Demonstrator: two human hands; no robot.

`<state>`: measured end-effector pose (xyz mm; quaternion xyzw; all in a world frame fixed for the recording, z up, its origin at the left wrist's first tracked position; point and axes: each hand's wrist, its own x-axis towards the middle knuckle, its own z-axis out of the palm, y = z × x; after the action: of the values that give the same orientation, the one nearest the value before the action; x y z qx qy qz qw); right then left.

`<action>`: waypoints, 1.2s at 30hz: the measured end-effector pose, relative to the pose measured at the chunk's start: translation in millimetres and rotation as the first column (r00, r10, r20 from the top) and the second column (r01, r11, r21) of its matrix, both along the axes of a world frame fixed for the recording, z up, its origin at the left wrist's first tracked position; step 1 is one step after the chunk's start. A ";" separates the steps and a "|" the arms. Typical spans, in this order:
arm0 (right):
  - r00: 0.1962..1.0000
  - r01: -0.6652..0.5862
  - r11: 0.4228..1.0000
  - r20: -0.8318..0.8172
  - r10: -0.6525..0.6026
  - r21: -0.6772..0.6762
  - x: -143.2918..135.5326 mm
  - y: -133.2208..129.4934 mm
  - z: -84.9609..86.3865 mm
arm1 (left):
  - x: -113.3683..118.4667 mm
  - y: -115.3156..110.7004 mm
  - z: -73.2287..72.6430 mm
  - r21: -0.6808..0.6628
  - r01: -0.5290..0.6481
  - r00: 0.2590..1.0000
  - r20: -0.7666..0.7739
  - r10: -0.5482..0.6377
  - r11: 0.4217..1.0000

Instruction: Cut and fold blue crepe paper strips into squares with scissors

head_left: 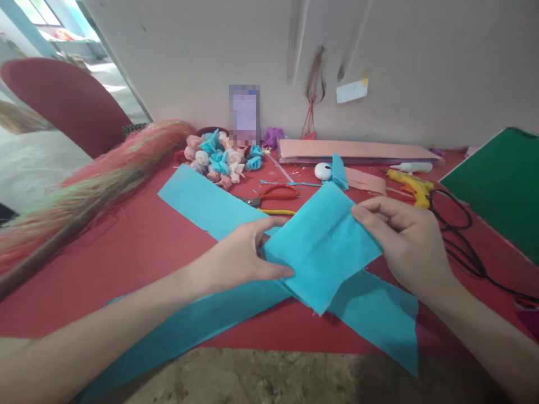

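Observation:
Between my two hands is a blue crepe paper square (324, 247), held up above the red table. My left hand (252, 252) grips its left corner, thumb on top and fingers hidden beneath. At the upper right edge, my right hand (404, 241) pinches the paper between thumb and fingers. Below lies a long blue paper strip (197, 202) running from upper left to lower right. Another blue strip (185, 325) crosses under it toward the lower left, partly behind my left forearm. Just beyond the paper are scissors (278, 193) with red and yellow handles.
Paper rosebuds (219, 160) in pink and blue cluster at the back beside a propped phone (245, 115). Folded pink paper (357, 150) lies along the wall. A yellow glue gun (415, 188) with a black cord sits right, near a green board (501, 185). A broom (96, 179) lies left.

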<state>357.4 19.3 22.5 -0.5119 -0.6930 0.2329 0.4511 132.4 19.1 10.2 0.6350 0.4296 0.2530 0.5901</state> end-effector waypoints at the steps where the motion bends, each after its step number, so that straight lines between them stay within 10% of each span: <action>1: 0.999 0.023 1.000 -0.039 -0.024 -0.012 1.2 1.6 -2.5 | -1.0 1.7 0.0 0.008 -0.032 0.999 -0.004 0.032 0.999; 14: 0.905 0.085 0.992 -0.410 -0.114 -0.089 -3.0 -0.9 -16.6 | -5.5 11.2 3.8 -0.084 -0.481 0.799 0.369 0.476 0.873; 36: 0.822 0.290 0.918 -0.421 -0.383 -0.269 9.9 -27.5 -50.6 | 8.8 -4.8 -23.7 -0.064 -0.472 0.805 0.374 0.460 0.879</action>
<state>367.3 -8.1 -28.1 -0.5968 -0.4366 0.3312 0.5861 141.2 14.3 -13.5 0.4585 0.4460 0.5144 0.5712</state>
